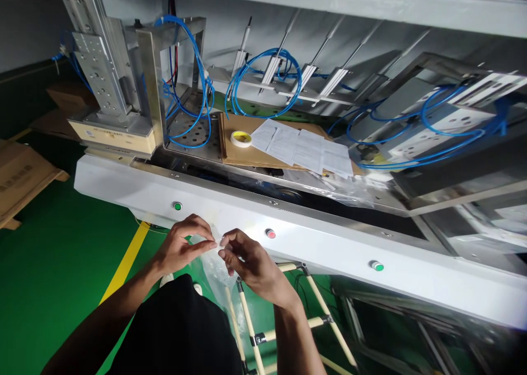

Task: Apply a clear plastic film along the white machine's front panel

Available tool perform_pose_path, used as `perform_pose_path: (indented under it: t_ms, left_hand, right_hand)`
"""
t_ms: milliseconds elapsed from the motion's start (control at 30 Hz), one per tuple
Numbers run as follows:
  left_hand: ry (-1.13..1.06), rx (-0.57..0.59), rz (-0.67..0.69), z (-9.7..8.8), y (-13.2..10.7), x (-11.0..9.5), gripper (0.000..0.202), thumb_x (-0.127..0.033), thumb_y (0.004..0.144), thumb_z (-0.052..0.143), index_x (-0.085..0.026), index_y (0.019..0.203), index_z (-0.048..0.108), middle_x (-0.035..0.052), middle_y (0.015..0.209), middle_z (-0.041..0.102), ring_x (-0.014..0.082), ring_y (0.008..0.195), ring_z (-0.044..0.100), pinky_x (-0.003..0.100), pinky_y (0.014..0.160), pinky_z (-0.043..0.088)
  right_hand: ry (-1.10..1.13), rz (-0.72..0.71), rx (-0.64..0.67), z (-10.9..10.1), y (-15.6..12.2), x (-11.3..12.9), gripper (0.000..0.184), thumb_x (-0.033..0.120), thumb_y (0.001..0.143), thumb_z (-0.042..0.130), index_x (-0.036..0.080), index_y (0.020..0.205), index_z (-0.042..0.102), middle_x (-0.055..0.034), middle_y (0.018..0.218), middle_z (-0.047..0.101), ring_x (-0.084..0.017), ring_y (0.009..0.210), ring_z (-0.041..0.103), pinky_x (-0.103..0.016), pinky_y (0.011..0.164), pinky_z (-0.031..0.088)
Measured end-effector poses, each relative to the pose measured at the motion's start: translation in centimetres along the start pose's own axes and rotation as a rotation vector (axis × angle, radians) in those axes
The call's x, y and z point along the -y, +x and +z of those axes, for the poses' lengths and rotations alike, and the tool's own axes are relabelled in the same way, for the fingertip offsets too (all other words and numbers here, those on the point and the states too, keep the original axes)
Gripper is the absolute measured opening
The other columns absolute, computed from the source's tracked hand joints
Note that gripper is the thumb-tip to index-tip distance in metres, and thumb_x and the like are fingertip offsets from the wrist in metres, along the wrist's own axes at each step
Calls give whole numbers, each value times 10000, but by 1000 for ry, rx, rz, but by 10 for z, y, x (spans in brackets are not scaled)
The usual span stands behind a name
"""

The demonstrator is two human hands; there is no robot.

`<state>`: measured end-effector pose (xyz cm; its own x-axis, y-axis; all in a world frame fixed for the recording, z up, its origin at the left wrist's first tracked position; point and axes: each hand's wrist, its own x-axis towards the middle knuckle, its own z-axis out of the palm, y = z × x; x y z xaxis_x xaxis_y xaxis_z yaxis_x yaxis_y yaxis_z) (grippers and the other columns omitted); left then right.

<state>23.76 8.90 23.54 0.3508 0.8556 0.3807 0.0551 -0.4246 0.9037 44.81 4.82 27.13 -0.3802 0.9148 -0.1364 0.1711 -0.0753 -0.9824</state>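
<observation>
A clear plastic bag [214,265] hangs below my hands, in front of the white machine front. My left hand [187,243] pinches the top of the bag between thumb and fingertips. Close beside it, my right hand [247,259] has its fingers curled and thumb bent inward, the fingertips at the bag's upper edge. Whatever lies between the right fingertips is too small to make out. The bag looks thin and see-through, and I cannot tell what it contains.
The white machine front [230,216] carries a red button [270,234] and two green buttons. Behind it lie papers [304,144] and a tape roll [241,139] on cardboard [230,156]. Blue air hoses [263,114] coil above. A pipe frame [263,336] stands below.
</observation>
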Motion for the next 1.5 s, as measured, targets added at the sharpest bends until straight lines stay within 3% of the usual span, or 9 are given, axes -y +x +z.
perform_pose_path:
  t_ms: [200,533,633,800,900,967,1100,1233,1500]
  left_hand:
    - [21,37,-53,-10,-4,-4,90,-242,978,670,-209,896,653,33,923,671,158,862,635,284,815,497]
    - [-245,67,-407,-7,-3,-10,190,-399,1008,656,-220,949,638,17,922,669,163,929,641,273,876,487]
    - [-267,-164,-398,-2,2,-7,235,-449,986,686,-225,943,629,-2,861,667,150,860,646,260,824,494]
    - [-349,-619,-307,3,9,6,315,-508,921,762,-236,901,606,-38,782,638,119,744,608,246,768,504]
    - [-419,-689,-366,13,9,12,380,-564,865,800,-238,891,606,-30,801,656,135,763,638,259,744,532]
    - [-406,-678,-414,18,8,14,416,-599,833,812,-234,885,620,-12,840,683,154,819,671,275,773,550]
    - [-306,-615,-442,12,5,16,389,-573,836,815,-225,885,649,5,890,719,157,860,690,297,872,542]
    - [-316,-519,-455,-8,8,13,313,-486,859,814,-219,866,651,-20,789,679,134,763,647,280,812,512]
    - [-633,-340,-547,-37,25,11,420,-459,686,951,-186,897,711,8,798,696,142,731,625,290,748,512]
  right_hand:
    - [-172,54,-13,-14,0,3,345,533,985,663,194,1046,682,35,724,509,-108,608,339,-273,534,292]
    - [-198,3,35,-42,-7,7,377,552,933,747,192,1040,769,7,692,606,-131,611,508,-286,559,423]
    - [-73,-105,-28,-60,-20,-2,620,662,892,762,225,1331,717,-121,1082,770,-260,984,728,-402,873,596]
    - [207,-285,-280,-54,-32,-50,1066,1007,741,526,266,1502,608,-180,1484,649,-383,1375,616,-570,1176,486]
    - [172,-152,-458,-20,-22,-70,763,831,835,689,237,1313,726,-167,1393,711,-340,1293,674,-500,1116,541]
    - [101,3,-616,2,-12,-70,579,753,915,662,200,1047,773,-134,1057,794,-279,1001,750,-409,922,607]
    - [-126,133,-841,13,-5,-60,703,864,917,508,192,854,702,31,517,471,-157,484,453,-297,487,378]
    - [-301,122,-803,-10,-13,-54,730,880,911,482,192,851,718,52,515,365,-140,485,349,-297,485,262]
    - [-28,82,-712,-22,-14,-33,614,827,895,602,214,859,624,72,582,345,-107,504,267,-271,454,202]
